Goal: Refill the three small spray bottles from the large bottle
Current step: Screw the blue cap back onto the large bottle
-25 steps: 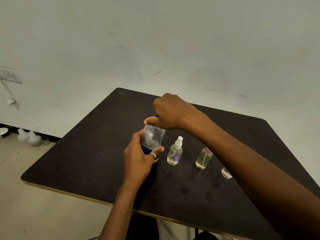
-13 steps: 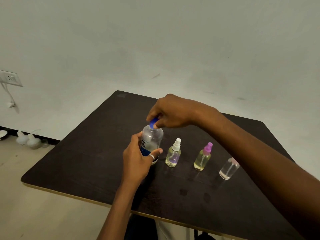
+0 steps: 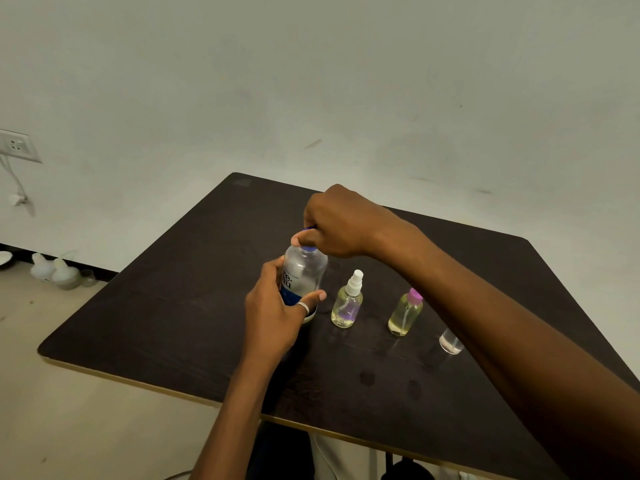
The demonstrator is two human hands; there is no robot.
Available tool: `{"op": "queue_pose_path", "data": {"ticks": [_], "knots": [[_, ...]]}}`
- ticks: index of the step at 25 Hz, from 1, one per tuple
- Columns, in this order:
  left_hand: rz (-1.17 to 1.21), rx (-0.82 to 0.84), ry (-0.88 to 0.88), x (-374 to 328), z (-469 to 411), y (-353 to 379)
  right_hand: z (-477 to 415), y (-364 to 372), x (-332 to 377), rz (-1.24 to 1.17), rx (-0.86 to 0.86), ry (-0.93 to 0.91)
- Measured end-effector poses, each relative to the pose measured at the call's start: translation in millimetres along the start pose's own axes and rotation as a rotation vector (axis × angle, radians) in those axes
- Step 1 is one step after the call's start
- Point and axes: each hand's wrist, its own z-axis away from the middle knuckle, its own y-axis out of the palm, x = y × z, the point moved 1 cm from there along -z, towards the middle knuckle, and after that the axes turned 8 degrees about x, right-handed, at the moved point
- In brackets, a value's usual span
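Note:
The large clear bottle with a blue label stands upright on the dark table. My left hand grips its body from the near side. My right hand pinches its blue cap from above. To the bottle's right stand three small spray bottles in a row: one with a white nozzle, one with a purple cap, and a clear one whose top is hidden behind my right forearm.
The table's near edge runs from lower left to lower right, with bare dark surface in front of the bottles. On the floor at left, by the wall, sit a few pale containers. A wall socket is at far left.
My right hand turned on the blue cap, its fingers shifting round it. My right forearm now covers the top of the clear small bottle. The large bottle stays in place.

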Motion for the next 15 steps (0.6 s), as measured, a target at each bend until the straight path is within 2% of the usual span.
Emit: {"op": "queue_pose_path", "data": {"ticks": [9, 12, 15], "knots": [[0.006, 0.004, -0.009, -0.8, 0.4, 0.1, 12.3, -1.5, 15.9, 0.143, -0.070, 0.085], [0.008, 0.002, 0.002, -1.4, 1.0, -0.6, 12.1, -2.6, 6.4, 0.065, -0.053, 0.061], [0.014, -0.001, 0.004, -1.8, 1.6, -1.1, 11.1, -6.3, -5.3, -0.060, 0.037, -0.062]]}}
